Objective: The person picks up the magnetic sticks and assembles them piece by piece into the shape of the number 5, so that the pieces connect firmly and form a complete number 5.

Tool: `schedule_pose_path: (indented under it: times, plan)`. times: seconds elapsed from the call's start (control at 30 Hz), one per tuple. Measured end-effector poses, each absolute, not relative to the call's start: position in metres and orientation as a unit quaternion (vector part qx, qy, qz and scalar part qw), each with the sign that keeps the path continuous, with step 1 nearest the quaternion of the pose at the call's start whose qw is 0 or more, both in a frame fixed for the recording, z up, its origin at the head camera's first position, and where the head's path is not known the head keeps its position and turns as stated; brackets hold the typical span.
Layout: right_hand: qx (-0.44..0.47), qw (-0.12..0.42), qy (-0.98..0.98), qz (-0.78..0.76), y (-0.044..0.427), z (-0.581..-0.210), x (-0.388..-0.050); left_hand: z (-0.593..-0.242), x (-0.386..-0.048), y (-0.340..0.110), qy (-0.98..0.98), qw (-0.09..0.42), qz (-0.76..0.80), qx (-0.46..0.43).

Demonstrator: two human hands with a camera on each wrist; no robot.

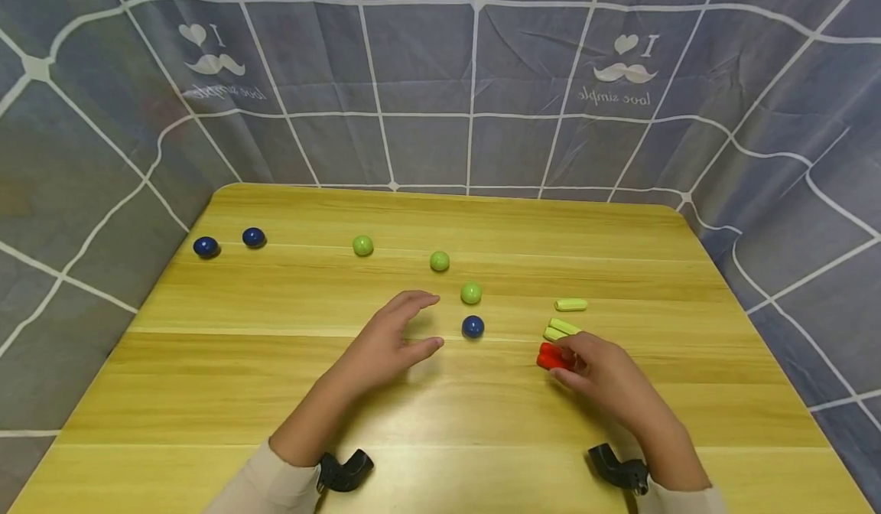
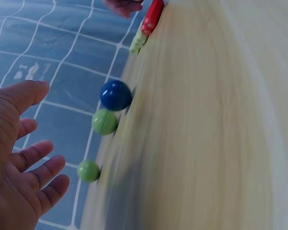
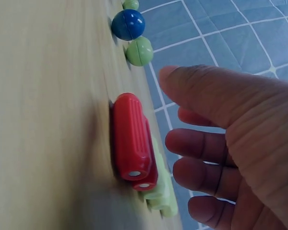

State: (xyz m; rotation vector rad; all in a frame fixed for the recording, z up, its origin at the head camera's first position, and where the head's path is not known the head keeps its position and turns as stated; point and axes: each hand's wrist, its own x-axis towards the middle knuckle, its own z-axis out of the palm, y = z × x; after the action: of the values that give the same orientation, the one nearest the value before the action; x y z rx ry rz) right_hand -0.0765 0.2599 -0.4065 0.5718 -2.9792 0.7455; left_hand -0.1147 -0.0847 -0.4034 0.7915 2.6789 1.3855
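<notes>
My left hand [image 1: 388, 342] hovers with fingers spread, left of a blue ball [image 1: 473, 326] and a green ball [image 1: 471, 293]. In the left wrist view its palm [image 2: 12, 196] faces these balls and holds nothing. My right hand [image 1: 609, 372] hangs just over two red ribbed sticks [image 1: 551, 356] lying side by side, partly covering them in the head view. The right wrist view shows its loosely bent fingers [image 3: 197, 143] apart from the red sticks [image 3: 129, 139]. Right behind these lie two pale green sticks [image 1: 560, 327], and one more pale green stick [image 1: 571, 304] sits farther back.
Two more green balls [image 1: 362, 245] [image 1: 440, 261] rest toward the middle back of the wooden table [image 1: 482, 437]. Two blue balls [image 1: 206, 247] [image 1: 254, 237] lie near its left back corner. A grey curtain [image 1: 427, 78] with white lines hangs behind and along both sides.
</notes>
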Motion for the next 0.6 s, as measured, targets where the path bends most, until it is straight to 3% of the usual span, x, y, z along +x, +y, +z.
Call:
schedule_pose_path:
  times: [0.6]
  plan:
    - [0.199,0.02,-0.956,0.217,0.26,-0.414,-0.075,-0.415,-0.123,-0.041,0.875,0.055,0.393,0.279]
